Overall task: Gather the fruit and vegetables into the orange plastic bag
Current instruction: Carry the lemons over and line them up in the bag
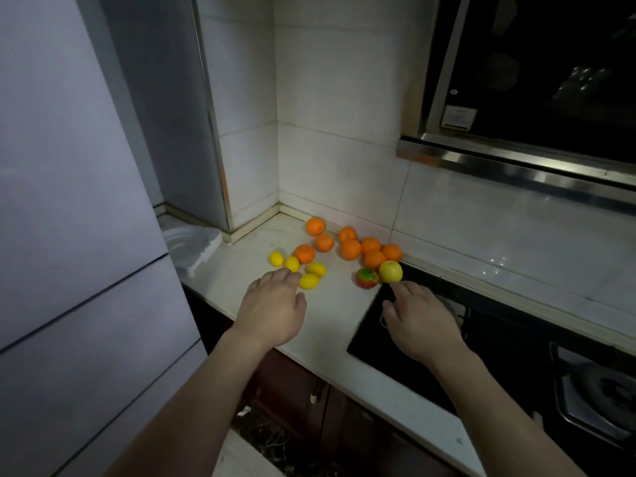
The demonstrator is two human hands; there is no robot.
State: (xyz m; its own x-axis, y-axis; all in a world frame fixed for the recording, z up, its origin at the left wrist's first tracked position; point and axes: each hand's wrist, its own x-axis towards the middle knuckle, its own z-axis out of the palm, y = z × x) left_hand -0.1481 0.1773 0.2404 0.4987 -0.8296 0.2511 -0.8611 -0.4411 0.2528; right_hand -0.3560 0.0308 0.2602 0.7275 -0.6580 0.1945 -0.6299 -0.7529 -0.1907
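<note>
Both hands were empty and loosely spread, left hand (272,308) reaching a lemon (308,281) lying lengthwise left-to-right, right hand (421,318) just short of the yellow apple (390,271).

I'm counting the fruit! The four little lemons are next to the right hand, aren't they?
Not quite. The head view shows the four little lemons next to the left hand. The right hand is by the yellow apple.

Head camera looks down, apparently close, onto countertop (330,318).
</note>
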